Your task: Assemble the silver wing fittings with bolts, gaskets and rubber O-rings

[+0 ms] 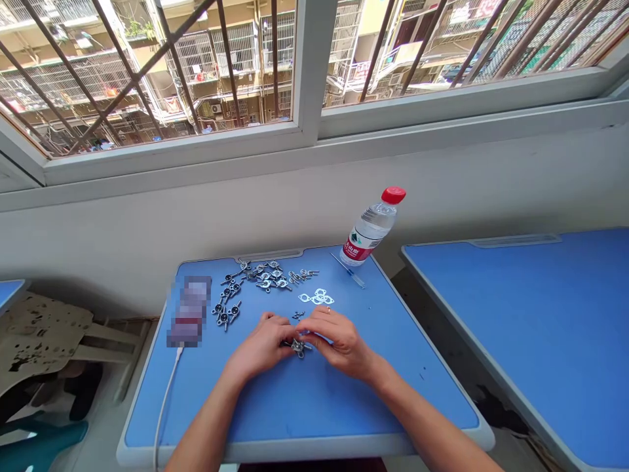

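My left hand (263, 344) is closed, its fingertips holding a small silver metal part (298, 348) with a ring and short stems, low over the blue desk. My right hand (339, 341) meets it from the other side, thumb and forefinger pinched together just above the part. Whatever sits in that pinch is too small to make out. Just beyond the fingers lie a few tiny dark screw-like pieces (298, 315). Several flat white gaskets (319, 297) lie partly overlapping behind my right hand.
Several metal parts with black centres (227, 301) lie left, and more silver ones (270, 275) toward the back. A blurred phone-like object (190, 311) with a white cable (167, 400) rests at left. A water bottle (368, 233) and a pen (348, 270) are back right.
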